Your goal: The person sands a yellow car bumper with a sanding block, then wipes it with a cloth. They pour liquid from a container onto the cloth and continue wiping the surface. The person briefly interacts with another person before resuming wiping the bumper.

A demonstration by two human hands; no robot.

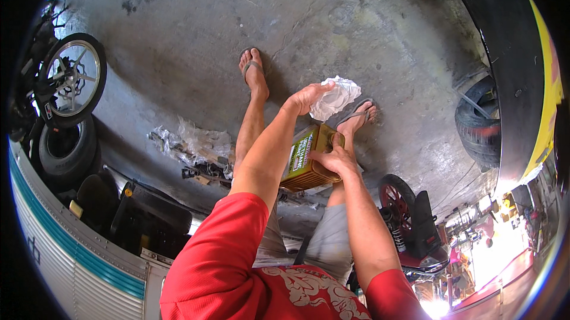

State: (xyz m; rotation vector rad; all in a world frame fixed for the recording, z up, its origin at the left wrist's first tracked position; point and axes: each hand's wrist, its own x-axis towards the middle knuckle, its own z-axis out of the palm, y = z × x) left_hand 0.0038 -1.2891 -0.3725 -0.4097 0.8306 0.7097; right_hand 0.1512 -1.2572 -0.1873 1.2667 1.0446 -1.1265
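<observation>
Above stained concrete (356,17), between sandalled feet: left hand (306,99) pinching a white rag (335,99), right hand (333,159) wrapped round a gold can (306,159), just below the rag. Could slip and spill if tilted, by the look of it. Wheels (71,79) far left, tyres (478,121) right, parts in plastic (190,144) near left.

A stained, cracked grey concrete floor (332,29) is seen throughout. At far left a motorcycle wheel (72,79) w/ spokes is stood above a stacked tyre (64,144). A corrugated metal wall (65,260) w/ teal stripe is seen near left. Crumpled plastic sheeting (193,142) is spread mid-floor. Tyres (478,124) are piled at right, beside a black-yellow panel (522,64). Strong daylight is admitted near right
</observation>
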